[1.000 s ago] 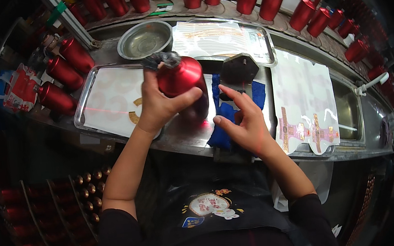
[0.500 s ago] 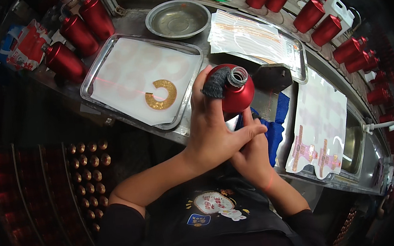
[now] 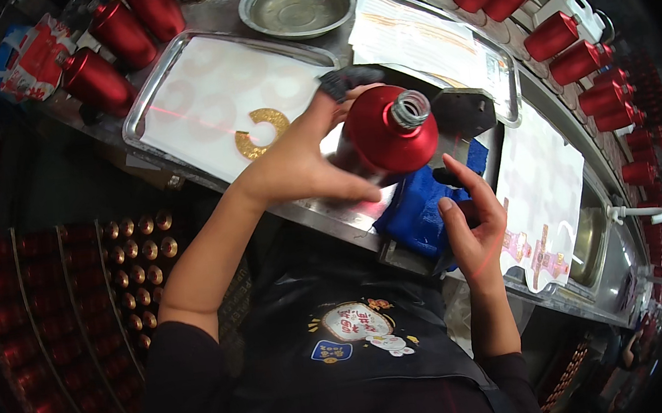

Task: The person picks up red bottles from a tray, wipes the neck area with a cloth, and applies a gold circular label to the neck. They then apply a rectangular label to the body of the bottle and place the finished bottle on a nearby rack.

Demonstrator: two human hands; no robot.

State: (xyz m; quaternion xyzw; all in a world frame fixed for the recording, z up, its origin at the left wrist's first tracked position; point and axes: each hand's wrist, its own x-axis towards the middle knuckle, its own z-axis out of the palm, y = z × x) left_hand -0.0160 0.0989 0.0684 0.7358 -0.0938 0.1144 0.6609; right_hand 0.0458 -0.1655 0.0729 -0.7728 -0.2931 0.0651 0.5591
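A glossy red bottle point(image 3: 388, 132) with a bare threaded glass neck stands tilted over the work table, its mouth toward me. My left hand point(image 3: 305, 153) is around its left side, fingers behind it and thumb near its lower front. Dark covers sit on some of that hand's fingertips. Just right of the bottle, my right hand point(image 3: 478, 227) is apart from it, its fingers parted and bent, with a dark cover on one fingertip. Blue cloth point(image 3: 419, 213) lies below the bottle, between the hands. Left of it, a gold C-shaped decal point(image 3: 267, 124) rests on white paper.
The paper lies in a metal tray point(image 3: 132, 118). Behind are a metal bowl point(image 3: 300, 24) and printed sheets point(image 3: 410, 33). At right lies a pink-patterned decal sheet point(image 3: 538, 185) beside a sink tap point(image 3: 638, 213). More red bottles point(image 3: 96, 78) stand around the table.
My right hand has come off the bottle and moved right and down, its fingers parting. My left hand has opened wider around the bottle, which now sits slightly farther right.
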